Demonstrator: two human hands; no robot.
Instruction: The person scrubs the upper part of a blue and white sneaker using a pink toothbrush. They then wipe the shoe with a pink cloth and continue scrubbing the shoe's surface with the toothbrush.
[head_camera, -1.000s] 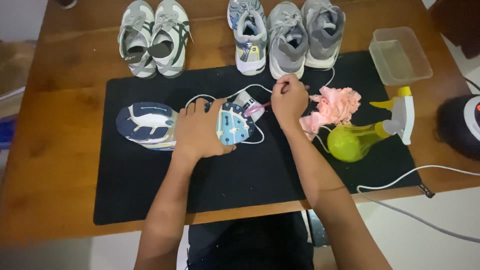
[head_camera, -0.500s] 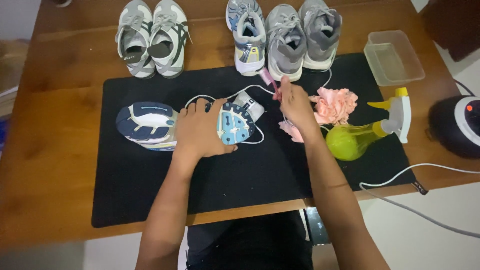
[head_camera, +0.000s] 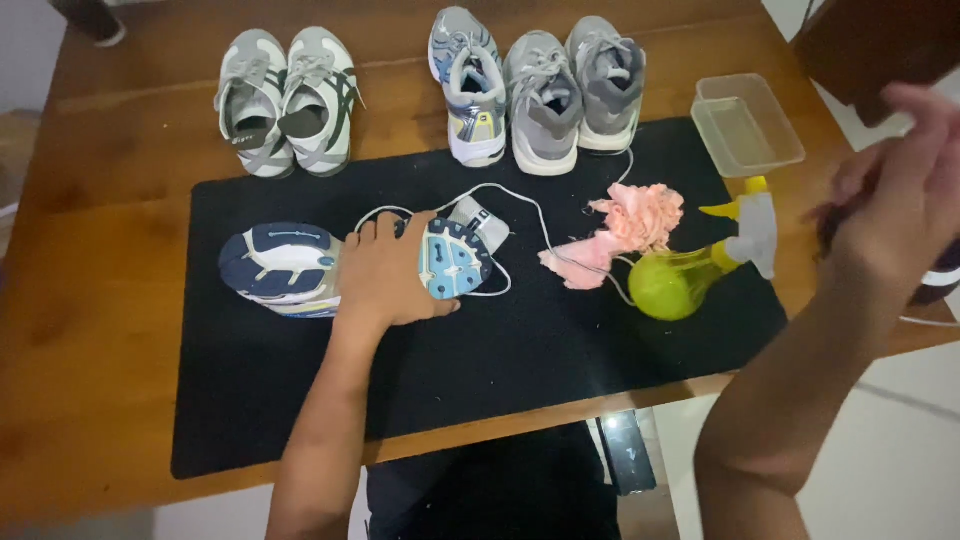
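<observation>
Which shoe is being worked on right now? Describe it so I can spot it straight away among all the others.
Find the black mat on the wooden table. On its left part one shoe lies on its side with its blue and white sole facing up, pinned under the left hand. Unlike the grey shoes standing upright along the mat's far edge, it is tipped over with a loose white lace trailing right.

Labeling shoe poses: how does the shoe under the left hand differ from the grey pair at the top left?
The shoe under the left hand lies sole-up on the black mat; the grey pair stands upright on the bare wooden table. The held shoe shows a blue and white sole; the pair shows grey uppers with dark stripes. Its lace trails loose; the pair looks laced. Both are sports shoes.
</observation>
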